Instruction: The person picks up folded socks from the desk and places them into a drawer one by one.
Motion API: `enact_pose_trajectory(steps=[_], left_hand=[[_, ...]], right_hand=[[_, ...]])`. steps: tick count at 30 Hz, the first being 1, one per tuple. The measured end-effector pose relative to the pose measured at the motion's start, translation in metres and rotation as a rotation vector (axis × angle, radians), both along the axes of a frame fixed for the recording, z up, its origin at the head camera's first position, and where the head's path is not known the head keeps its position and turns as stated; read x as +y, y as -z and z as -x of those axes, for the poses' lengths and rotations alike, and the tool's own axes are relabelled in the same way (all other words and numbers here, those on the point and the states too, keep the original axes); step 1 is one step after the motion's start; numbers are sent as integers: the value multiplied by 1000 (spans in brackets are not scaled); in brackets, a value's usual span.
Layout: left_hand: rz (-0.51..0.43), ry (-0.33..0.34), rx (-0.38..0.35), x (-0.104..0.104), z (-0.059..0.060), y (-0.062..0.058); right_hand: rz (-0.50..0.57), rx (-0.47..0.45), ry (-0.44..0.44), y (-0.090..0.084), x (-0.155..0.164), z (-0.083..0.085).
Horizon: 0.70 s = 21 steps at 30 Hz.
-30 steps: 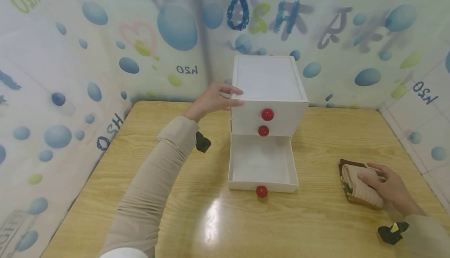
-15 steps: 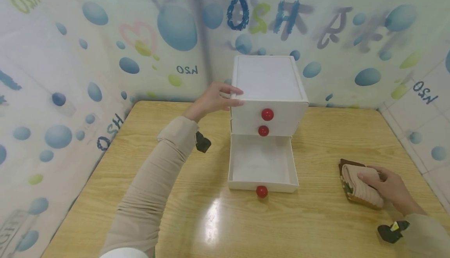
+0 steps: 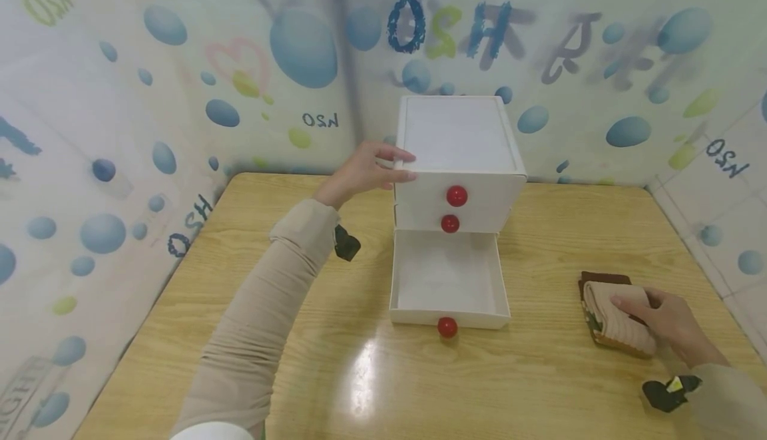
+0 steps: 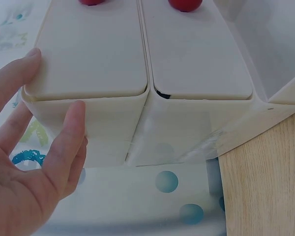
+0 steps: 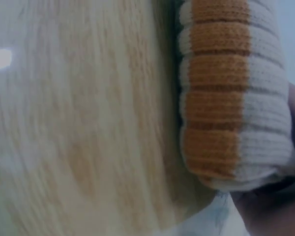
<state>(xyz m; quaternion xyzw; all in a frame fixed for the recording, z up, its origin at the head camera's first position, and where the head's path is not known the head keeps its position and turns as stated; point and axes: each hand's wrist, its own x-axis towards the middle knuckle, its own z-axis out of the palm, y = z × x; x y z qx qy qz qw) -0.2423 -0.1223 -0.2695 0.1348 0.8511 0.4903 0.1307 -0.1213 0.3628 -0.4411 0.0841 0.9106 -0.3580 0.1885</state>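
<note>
A white three-drawer cabinet (image 3: 458, 134) with red knobs stands at the back of the wooden table (image 3: 335, 373). Its bottom drawer (image 3: 449, 318) is pulled out and shows nothing inside. My left hand (image 3: 365, 170) rests on the cabinet's top left front corner, thumb and fingers fairly straight against it. The left wrist view shows that hand (image 4: 34, 162) lying along the cabinet's side (image 4: 93, 118). My right hand (image 3: 671, 323) grips a folded bundle of socks (image 3: 611, 320) at the table's right: a beige ribbed roll on brown cloth. Up close, the roll (image 5: 231, 98) is cream with orange stripes.
Walls covered in a blue-bubble sheet close in the table at the back, left and right. Two upper drawers (image 3: 457, 196) are closed. Bare wood lies in front of the open drawer and between the drawer and the socks.
Almost nothing has moved. My right hand has shifted slightly on the sock bundle, and my left hand stays on the cabinet.
</note>
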Motion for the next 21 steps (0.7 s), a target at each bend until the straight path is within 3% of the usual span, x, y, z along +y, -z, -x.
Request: enact_pose_trajectory(steps=[10, 21], left_hand=[[0, -1, 10, 0, 0, 0], [-2, 1, 1, 1, -1, -1]], right_hand=[[38, 41, 16, -6, -7, -5], [93, 73, 39, -1, -5, -9]])
